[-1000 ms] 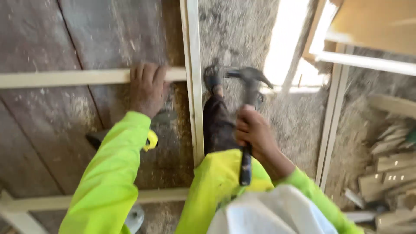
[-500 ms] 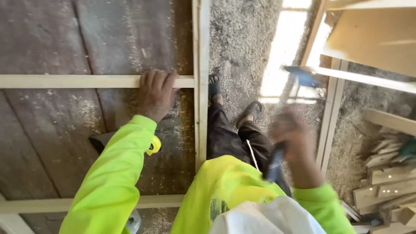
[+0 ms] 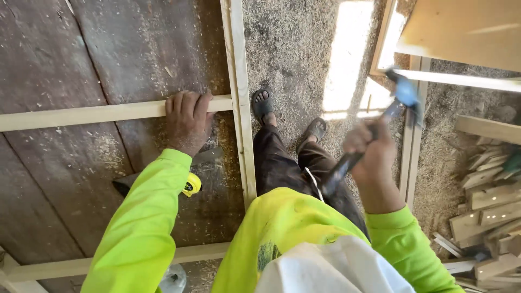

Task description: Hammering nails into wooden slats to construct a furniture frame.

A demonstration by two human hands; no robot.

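The left hand [image 3: 187, 122] lies flat on a pale wood strip [image 3: 87, 115]. Its fingers [image 3: 182, 103] curl over the top edge of the strip and press it down. The hand is spread out, not made into a fist. The strip runs sideways across a dark board [image 3: 125, 49] with sawdust on it. Its end meets a long strip [image 3: 239, 97] that runs up and down. Another strip [image 3: 81, 266] lies lower down, near the sleeve.

The right hand [image 3: 372, 152] is shut tight around the handle of a hammer [image 3: 374, 135]. The hammer is up in the air, off to the right, well apart from the strips. Its blue head [image 3: 406, 93] looks blurry.

A yellow tape measure [image 3: 191, 184] peeks out just beside the left sleeve. Two feet in sandals [image 3: 263, 103] stand on the sawdust floor [image 3: 293, 49]. A pile of wood scraps [image 3: 488, 201] sits at the far right. A big flat panel [image 3: 461, 32] is at the top right
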